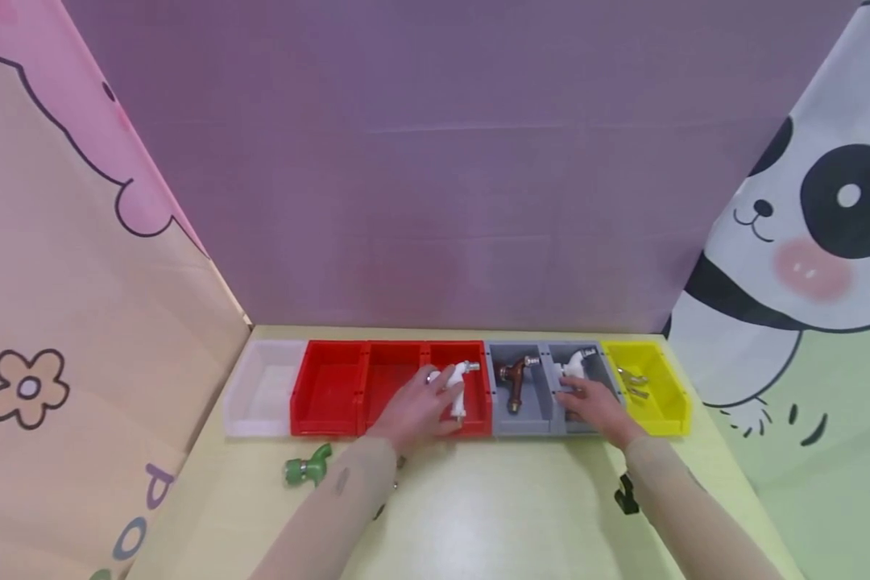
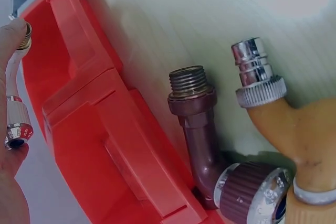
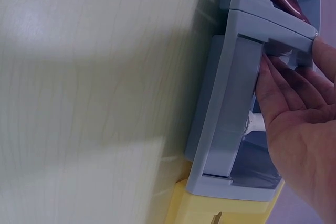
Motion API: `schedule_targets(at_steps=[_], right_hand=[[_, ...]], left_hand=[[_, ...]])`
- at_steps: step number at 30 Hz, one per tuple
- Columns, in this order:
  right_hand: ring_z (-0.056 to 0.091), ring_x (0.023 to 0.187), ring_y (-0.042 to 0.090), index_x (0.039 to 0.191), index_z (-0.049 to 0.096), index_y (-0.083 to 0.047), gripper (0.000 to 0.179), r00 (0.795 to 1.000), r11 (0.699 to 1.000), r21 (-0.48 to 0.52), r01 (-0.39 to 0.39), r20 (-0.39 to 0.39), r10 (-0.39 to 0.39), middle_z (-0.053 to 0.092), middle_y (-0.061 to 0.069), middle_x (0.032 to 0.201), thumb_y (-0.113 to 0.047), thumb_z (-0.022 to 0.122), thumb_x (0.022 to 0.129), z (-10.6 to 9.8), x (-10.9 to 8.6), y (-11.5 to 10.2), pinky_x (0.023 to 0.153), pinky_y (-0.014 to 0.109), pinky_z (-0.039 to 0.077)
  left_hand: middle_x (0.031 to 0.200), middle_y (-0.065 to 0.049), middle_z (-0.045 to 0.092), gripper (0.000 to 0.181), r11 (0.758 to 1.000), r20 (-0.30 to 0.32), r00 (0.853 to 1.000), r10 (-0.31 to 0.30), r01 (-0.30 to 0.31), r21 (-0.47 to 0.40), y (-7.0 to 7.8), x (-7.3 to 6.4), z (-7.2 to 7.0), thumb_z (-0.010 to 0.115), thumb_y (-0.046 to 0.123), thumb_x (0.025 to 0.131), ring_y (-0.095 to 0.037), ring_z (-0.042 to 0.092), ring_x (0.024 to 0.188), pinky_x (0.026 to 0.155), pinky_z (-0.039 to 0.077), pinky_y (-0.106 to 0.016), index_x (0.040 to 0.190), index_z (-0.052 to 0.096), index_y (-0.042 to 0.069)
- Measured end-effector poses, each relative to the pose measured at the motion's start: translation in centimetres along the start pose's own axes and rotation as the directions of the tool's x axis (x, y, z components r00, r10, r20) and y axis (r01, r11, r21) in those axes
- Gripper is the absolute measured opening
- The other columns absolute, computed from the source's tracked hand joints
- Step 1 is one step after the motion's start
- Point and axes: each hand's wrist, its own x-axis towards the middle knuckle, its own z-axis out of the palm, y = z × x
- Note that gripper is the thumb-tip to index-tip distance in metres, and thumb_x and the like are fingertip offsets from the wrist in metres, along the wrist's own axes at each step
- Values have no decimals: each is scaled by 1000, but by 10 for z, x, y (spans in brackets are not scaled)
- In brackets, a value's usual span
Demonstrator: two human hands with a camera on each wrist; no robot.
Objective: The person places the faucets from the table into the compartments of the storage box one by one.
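My left hand (image 1: 418, 408) holds a white faucet (image 1: 458, 389) over the rightmost red bin (image 1: 482, 423). Its thumb lies by the faucet's threaded brass end (image 2: 26, 36) in the left wrist view. My right hand (image 1: 598, 409) reaches into the right grey bin (image 1: 611, 370), fingers fairly straight along the inside and one digit at the rim in the right wrist view. Another white faucet (image 1: 574, 364) lies in that bin, partly behind the hand. A dark red faucet (image 1: 515, 380) lies in the left grey bin (image 1: 503, 352).
Two more red bins (image 1: 326, 425) and a white bin (image 1: 241, 411) continue leftward; a yellow bin (image 1: 676, 403) with metal pieces (image 1: 632, 383) ends the row. On the table lie a green faucet (image 1: 308, 466), a maroon faucet (image 2: 199, 135), an orange faucet (image 2: 310, 135) and a black object (image 1: 627, 495).
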Motion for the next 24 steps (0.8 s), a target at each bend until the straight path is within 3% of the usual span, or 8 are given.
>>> schedule_targets(at_steps=[9,17,24], right_hand=[[60,127,40,155,39,1,65,1000,1000,-5,-18,0,18,39,31,155,-33,62,104,1,1,0,101,48,54],[61,126,39,155,39,-2,66,998,998,-28,-56,-4,56,40,29,156,-36,61,103,0,1,-1,101,49,54],[60,127,39,155,40,-1,66,999,999,-16,-32,-8,32,41,29,155,-36,62,103,0,2,1,101,48,54]], left_hand=[[158,-5,40,78,1000,15,1000,-22,21,20,2,8,3,85,45,82,-25,41,136,88,61,-34,149,51,24],[161,-4,37,82,998,70,996,-57,57,2,3,14,3,86,44,81,-25,39,138,90,60,-35,151,49,26],[161,-5,36,81,998,73,995,-68,69,-2,5,20,5,85,44,82,-30,37,143,92,60,-38,152,50,23]])
